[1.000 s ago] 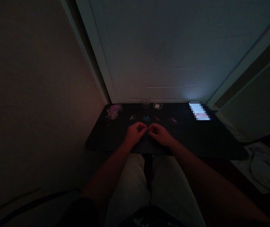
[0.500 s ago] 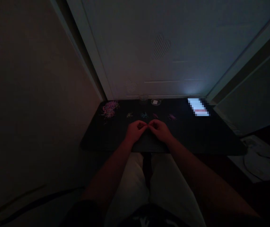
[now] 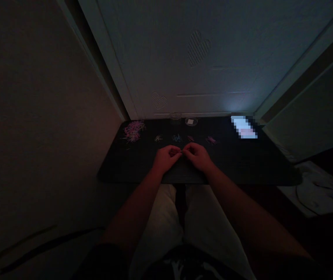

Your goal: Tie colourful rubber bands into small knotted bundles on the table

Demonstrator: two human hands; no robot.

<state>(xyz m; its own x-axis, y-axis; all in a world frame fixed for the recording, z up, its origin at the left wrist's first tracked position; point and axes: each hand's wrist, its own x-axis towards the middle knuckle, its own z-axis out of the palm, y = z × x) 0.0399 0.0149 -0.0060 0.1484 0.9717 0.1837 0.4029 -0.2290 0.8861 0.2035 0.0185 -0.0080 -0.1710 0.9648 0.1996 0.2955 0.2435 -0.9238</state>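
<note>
forearms (image 3: 134, 208) slant forward and inward on either side of our pale trousers (image 3: 162, 217), bringing our left hand (image 3: 164, 158) and right hand (image 3: 198, 156) nearly fingertip to fingertip over the dark table (image 3: 242, 167). both have their fingers curled, thumb and forefinger drawn close in a pinch; we cannot tell whether either grips anything. just beyond our left hand lies a small pale bundle (image 3: 158, 138); past the gap between our hands sits a blue bundle (image 3: 177, 138). beyond our right hand are a reddish bundle (image 3: 190, 139) and, to its right, a pinkish-purple bundle (image 3: 211, 140). well out to the left of our left hand spreads a mixed heap (image 3: 134, 130) of thin strands. farther beyond our hands stand a clear container (image 3: 176, 118) and a round dish (image 3: 196, 123) with a white square (image 3: 190, 121); a bright, pixelated screen (image 3: 244, 127) lies well to the right of our right hand.
</note>
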